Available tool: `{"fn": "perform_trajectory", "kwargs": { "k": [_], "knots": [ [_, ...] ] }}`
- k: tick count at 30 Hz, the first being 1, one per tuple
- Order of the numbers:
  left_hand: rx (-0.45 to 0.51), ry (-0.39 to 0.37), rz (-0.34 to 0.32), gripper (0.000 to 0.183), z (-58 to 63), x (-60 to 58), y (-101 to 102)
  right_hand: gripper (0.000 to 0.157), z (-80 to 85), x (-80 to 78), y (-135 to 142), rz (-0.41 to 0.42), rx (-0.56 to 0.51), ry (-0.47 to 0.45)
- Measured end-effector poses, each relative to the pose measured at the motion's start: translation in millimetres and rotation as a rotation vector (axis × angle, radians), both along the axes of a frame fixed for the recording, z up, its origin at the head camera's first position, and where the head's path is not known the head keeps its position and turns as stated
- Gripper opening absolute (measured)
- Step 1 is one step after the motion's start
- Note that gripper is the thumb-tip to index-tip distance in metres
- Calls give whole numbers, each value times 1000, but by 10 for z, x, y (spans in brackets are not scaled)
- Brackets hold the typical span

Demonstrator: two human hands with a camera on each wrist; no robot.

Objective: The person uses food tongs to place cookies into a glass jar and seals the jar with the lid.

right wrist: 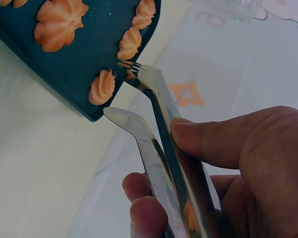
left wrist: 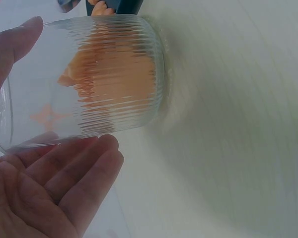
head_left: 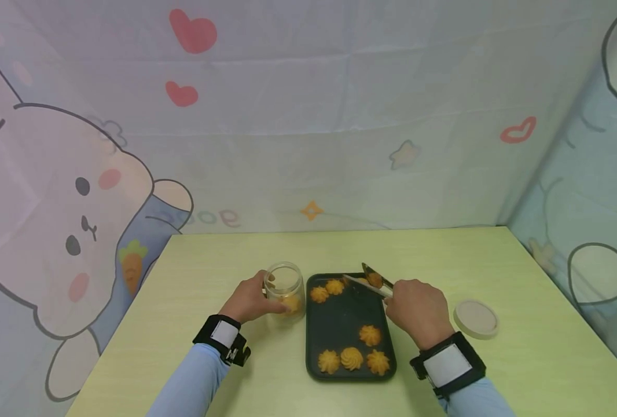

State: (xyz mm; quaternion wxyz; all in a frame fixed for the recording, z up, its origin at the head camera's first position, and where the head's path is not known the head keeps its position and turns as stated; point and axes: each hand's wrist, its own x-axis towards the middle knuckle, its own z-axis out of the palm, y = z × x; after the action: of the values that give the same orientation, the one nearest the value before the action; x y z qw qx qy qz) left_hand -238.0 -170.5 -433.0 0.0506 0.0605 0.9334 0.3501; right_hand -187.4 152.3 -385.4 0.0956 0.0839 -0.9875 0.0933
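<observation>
My left hand (head_left: 253,298) holds a clear glass jar (head_left: 297,273) that stands on the table at the tray's left side. Ribbed glass blurs the golden cookies (left wrist: 119,74) at the jar's bottom. My right hand (head_left: 418,308) grips metal tongs (right wrist: 164,129) over the far right corner of a dark baking tray (head_left: 342,324). The tong tips are spread, with one swirled cookie (right wrist: 102,88) between them; whether they touch it I cannot tell. Two cookies (head_left: 326,291) lie at the tray's back left, and several more (head_left: 351,358) near its front.
A round pale lid (head_left: 476,319) lies on the table to the right of my right hand. The light yellow table (head_left: 225,255) ends at a printed cloth backdrop (head_left: 287,145) with hearts and a cartoon rabbit.
</observation>
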Motion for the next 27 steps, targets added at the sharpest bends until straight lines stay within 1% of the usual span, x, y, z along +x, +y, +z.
{"fn": "perform_trajectory", "kwargs": {
  "k": [4,9,12,22,27],
  "knots": [
    [-2,4,0,78,-7,-5,-6,39,-42,-24,5,0,7,-5],
    [-6,5,-3,79,-14,-6,-8,42,-100,-59,5,-3,12,0],
    [-9,8,-5,79,-13,-3,-8,43,-128,-67,3,-3,7,-14],
    [-14,14,-8,79,-19,-8,-7,40,-183,-87,-8,-14,-3,-44],
    [-11,4,-6,81,-27,-14,-14,36,-208,-88,-9,-15,-1,-44]
  ]
}}
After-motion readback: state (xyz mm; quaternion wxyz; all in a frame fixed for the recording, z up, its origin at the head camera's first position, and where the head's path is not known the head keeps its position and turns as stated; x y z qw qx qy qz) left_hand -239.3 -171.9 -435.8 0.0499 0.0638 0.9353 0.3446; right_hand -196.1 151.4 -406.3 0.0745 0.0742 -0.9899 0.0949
